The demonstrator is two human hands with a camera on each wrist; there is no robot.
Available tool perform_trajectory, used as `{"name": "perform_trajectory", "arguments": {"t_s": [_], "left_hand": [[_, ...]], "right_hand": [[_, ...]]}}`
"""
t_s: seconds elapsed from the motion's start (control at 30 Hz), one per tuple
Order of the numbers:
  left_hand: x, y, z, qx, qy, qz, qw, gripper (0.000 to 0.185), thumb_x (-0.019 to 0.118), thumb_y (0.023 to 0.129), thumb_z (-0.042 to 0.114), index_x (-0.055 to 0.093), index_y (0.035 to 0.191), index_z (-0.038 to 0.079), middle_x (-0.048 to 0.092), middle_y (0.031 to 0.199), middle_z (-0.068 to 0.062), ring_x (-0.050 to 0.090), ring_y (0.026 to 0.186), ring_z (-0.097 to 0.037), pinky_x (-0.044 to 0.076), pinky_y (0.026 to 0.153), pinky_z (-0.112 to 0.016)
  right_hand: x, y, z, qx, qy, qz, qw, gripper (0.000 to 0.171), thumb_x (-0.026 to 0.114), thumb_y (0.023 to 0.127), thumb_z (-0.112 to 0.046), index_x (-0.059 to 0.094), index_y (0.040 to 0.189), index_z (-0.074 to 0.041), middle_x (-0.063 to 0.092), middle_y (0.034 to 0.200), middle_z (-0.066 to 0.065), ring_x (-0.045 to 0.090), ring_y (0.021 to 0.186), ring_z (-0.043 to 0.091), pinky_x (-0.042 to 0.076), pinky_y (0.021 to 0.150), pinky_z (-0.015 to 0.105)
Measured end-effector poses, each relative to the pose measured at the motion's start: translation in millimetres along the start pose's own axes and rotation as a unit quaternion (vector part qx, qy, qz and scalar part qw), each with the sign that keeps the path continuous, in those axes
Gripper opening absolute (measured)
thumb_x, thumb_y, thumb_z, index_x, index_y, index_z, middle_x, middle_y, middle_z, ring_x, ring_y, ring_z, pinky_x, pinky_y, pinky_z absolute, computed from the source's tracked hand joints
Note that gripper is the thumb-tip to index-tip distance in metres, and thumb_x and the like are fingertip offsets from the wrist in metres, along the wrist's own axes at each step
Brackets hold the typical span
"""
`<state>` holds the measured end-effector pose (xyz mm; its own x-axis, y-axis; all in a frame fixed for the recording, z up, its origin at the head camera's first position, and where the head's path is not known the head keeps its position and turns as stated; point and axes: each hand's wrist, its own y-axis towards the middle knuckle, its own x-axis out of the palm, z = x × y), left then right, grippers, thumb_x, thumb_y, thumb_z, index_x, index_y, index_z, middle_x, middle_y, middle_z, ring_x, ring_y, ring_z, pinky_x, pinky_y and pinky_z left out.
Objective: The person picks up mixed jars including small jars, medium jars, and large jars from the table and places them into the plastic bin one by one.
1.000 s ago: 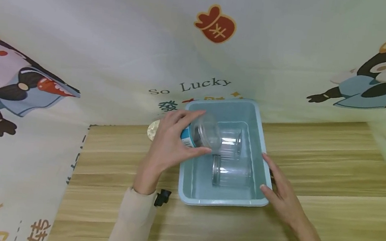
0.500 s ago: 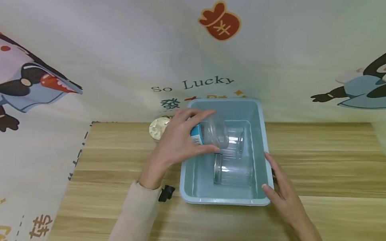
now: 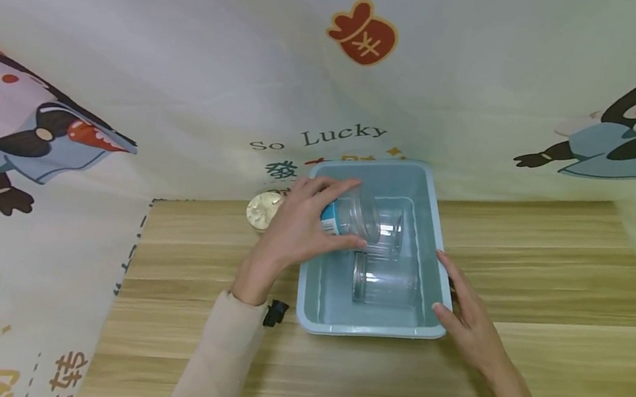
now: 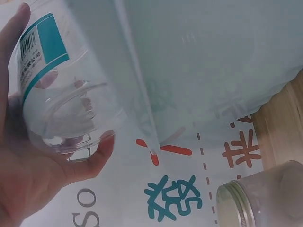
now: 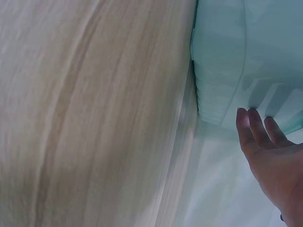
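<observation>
Hands at a pale blue plastic tub (image 3: 435,239) on a wooden worktop (image 3: 542,358). The left hand (image 3: 296,232) has its grip curled around a clear jar (image 3: 351,219) with a teal label, tilted on its side over the tub's left rim. Below that grip, inside the tub, lie two more clear jars (image 3: 385,280) (both on their sides). The right hand (image 3: 467,316) rests flat, fingers straight, against the tub's right wall. Behind the left hand stands a lidded jar (image 3: 261,210) of pale contents. Cartoon-printed cloth (image 3: 131,69) backs the worktop.
</observation>
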<state>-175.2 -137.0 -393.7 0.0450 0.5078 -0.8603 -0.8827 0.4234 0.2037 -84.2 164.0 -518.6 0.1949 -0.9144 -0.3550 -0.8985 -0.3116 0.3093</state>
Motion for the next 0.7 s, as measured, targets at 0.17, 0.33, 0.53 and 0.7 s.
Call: {"name": "perform_trajectory", "arguments": {"t_s": [0.17,0.33,0.53,0.7], "left_hand": [[0.6,5.7,1.7,0.022,0.02,-0.019,0.9994,0.091,0.078,0.071,0.066,0.047,0.148,0.03,0.056,0.133,-0.003,0.05,0.123,-0.025,0.043,0.1,-0.049],[3.1,13.0,5.8,0.031,0.046,-0.044,0.9975,0.09,0.075,0.072,0.069,0.048,0.147,0.028,0.056,0.136,-0.004,0.048,0.127,-0.027,0.047,0.096,-0.049],[5.2,17.8,9.5,0.021,0.058,-0.083,0.9946,0.093,0.07,0.071,0.076,0.047,0.148,0.029,0.054,0.141,-0.005,0.047,0.131,-0.029,0.047,0.098,-0.051],[5.6,18.0,10.6,0.02,0.068,-0.088,0.9936,0.093,0.069,0.071,0.076,0.047,0.148,0.029,0.053,0.141,-0.005,0.047,0.131,-0.029,0.048,0.096,-0.052]], "right_hand": [[0.4,1.0,-0.6,-0.006,0.002,0.0,1.0,0.077,0.056,0.09,0.005,0.024,0.158,-0.012,0.029,0.159,0.014,0.041,0.133,0.006,0.037,0.102,0.015],[0.3,1.7,-1.0,-0.007,0.0,-0.001,1.0,0.078,0.056,0.089,0.006,0.024,0.158,-0.011,0.03,0.159,0.015,0.043,0.131,0.006,0.039,0.101,0.015],[0.1,1.6,-0.7,-0.01,-0.007,0.0,1.0,0.078,0.057,0.089,0.006,0.025,0.158,-0.011,0.03,0.158,0.016,0.041,0.132,0.005,0.036,0.102,0.014],[0.7,0.8,-0.5,-0.005,-0.003,0.0,1.0,0.078,0.056,0.089,0.006,0.024,0.158,-0.012,0.03,0.158,0.015,0.043,0.128,0.005,0.039,0.099,0.014]]}}
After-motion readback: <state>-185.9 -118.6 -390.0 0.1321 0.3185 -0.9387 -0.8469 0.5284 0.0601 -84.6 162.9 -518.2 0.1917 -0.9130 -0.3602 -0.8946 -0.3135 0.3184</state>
